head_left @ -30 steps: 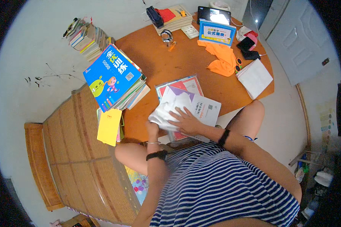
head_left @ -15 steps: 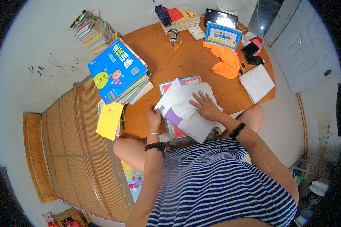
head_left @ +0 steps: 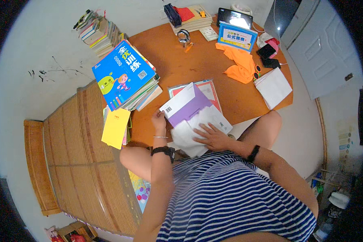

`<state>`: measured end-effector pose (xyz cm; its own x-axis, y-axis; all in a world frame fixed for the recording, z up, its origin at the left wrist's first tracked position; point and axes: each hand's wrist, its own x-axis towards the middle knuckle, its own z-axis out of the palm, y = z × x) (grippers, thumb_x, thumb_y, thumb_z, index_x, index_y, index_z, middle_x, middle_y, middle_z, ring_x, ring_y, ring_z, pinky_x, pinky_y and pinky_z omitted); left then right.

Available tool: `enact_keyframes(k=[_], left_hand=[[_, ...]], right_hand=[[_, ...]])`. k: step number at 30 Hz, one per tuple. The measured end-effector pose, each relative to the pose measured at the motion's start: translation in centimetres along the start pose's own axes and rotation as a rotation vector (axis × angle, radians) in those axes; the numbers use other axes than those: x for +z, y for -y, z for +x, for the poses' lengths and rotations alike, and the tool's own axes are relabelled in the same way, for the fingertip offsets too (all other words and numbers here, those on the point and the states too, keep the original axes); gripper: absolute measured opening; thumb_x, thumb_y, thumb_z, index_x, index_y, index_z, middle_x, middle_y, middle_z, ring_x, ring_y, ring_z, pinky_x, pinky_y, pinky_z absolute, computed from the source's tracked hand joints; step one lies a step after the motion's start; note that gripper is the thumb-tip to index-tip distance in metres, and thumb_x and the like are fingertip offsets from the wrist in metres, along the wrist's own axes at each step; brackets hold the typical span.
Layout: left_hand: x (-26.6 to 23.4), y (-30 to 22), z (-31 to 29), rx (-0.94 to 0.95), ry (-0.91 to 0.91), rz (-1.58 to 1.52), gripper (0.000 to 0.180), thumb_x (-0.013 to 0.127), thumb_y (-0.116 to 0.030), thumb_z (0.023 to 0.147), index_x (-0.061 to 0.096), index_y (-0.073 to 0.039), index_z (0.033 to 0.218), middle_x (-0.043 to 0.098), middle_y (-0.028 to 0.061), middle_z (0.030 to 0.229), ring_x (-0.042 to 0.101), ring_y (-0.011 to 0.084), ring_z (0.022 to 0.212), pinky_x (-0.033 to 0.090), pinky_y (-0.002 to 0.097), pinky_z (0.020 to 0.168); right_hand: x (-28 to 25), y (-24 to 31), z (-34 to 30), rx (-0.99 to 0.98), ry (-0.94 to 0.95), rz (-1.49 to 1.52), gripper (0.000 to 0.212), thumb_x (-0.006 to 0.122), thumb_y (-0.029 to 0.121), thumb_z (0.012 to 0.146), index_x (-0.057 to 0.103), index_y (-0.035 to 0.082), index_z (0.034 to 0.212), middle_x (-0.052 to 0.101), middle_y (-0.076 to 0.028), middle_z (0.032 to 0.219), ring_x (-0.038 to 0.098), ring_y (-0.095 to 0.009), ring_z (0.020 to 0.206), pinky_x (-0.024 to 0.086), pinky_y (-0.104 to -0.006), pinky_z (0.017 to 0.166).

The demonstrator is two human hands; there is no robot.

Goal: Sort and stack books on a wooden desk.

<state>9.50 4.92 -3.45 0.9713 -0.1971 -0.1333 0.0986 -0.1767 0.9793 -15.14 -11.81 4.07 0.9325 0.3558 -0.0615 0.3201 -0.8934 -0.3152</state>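
A white book with a purple band [head_left: 189, 105] lies tilted at the near edge of the table, over a red-bordered sheet in a clear sleeve [head_left: 210, 89]. My left hand [head_left: 159, 121] pinches the book's left corner. Flat on a white cloth [head_left: 185, 137], my right hand [head_left: 213, 138] has its fingers spread. The cloth covers the book's lower part and hangs past its near edge.
Left of the book stands a tall stack of books topped by a blue workbook [head_left: 125, 76], with a yellow booklet [head_left: 116, 128] nearer me. Folded white cloths [head_left: 273, 88], an orange cloth [head_left: 241, 66], phones [head_left: 266, 51] and a tape roll [head_left: 183, 36] lie farther off.
My right hand has slid the white cloth toward me and to the left, uncovering the purple band. The book has turned somewhat; my left hand has shifted slightly left with its corner.
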Motion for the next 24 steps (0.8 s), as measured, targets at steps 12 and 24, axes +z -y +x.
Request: enact_keyframes(k=[12,24], left_hand=[[-0.2,-2.7,-1.8,-0.335,0.145,-0.449,0.044,0.039,-0.035,0.095,0.045,-0.002,0.123,0.057,0.011,0.112,0.058,0.0204,0.095,0.048,0.0321,0.078],[-0.9,-4.8,-2.2,-0.424,0.168,-0.775,0.065,0.039,-0.064,0.084,0.046,-0.011,0.12,0.056,0.0055,0.112,0.057,0.0156,0.097,0.052,0.0271,0.066]], right_hand=[[-0.8,-9.0,8.0,0.206,-0.232,-0.114,0.058,0.053,0.032,0.083,0.033,0.024,0.137,0.014,-0.014,0.148,0.016,-0.042,0.133,0.017,-0.0585,0.104],[-0.9,0.3,16.8,0.357,-0.303,0.181,0.059,0.051,0.031,0.085,0.029,0.026,0.139,0.016,-0.015,0.147,0.016,-0.047,0.13,0.017,-0.0588,0.103]])
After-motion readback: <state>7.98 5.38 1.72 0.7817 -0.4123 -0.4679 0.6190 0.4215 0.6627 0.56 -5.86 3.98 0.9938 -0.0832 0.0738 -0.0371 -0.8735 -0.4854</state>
